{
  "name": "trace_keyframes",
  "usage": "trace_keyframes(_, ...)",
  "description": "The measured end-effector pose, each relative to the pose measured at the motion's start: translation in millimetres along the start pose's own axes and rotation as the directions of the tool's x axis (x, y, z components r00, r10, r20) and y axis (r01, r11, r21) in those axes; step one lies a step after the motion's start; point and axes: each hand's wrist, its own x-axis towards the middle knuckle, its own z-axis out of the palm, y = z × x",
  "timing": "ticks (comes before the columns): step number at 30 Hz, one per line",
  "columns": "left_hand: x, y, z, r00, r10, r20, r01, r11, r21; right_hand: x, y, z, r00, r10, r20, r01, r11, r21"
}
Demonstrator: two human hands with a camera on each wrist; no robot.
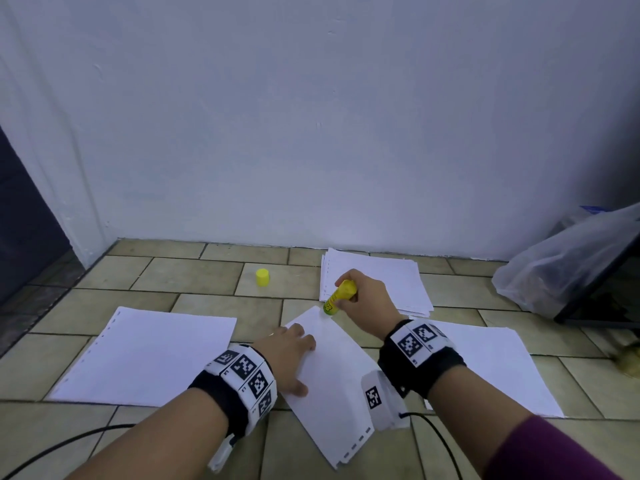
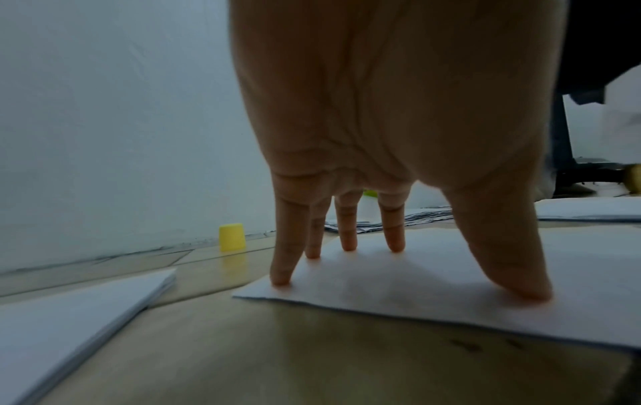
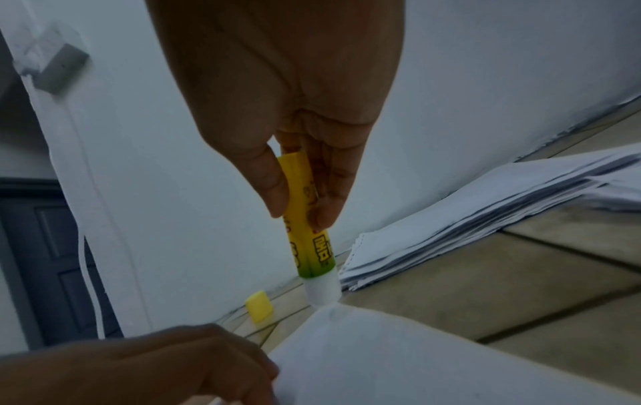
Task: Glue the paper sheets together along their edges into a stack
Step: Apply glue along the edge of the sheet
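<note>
Left hand point(image 1: 289, 355) lay spread, fingertips point(image 2: 348, 244) and thumb pressed straight down on the angled paper sheet point(image 1: 332, 368) on the tiled floor point(image 1: 194, 275). Right hand point(image 1: 367, 299) pinched the yellow glue stick point(image 1: 338, 295) between thumb and fingers, its white tip touching the sheet's far corner. Yellow cap point(image 1: 262, 277) stood apart near the wall. Loose paper pile point(image 1: 391, 275) lay just behind the right hand.

So the middle sheet point(image 1: 332, 372) lies on the floor point(image 1: 194, 275) between a left stack point(image 1: 145, 358) and a right sheet point(image 1: 502, 362); another pile point(image 1: 377, 278) sits far behind it, the cap point(image 1: 262, 277) far-left of that.
</note>
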Motion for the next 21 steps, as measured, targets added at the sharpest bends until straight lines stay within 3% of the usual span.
trace_keyframes(9,0,-2,0,1.0,0.002,-0.002,-0.002,1.0,0.018,13,-9,7,0.975,-0.052,0.218,0.096,0.976,-0.195)
trace_keyframes(21,6,0,-10,0.996,-0.002,0.09,-0.013,0.986,0.165,-51,2,-54,0.885,0.018,0.466,0.207,0.88,-0.427)
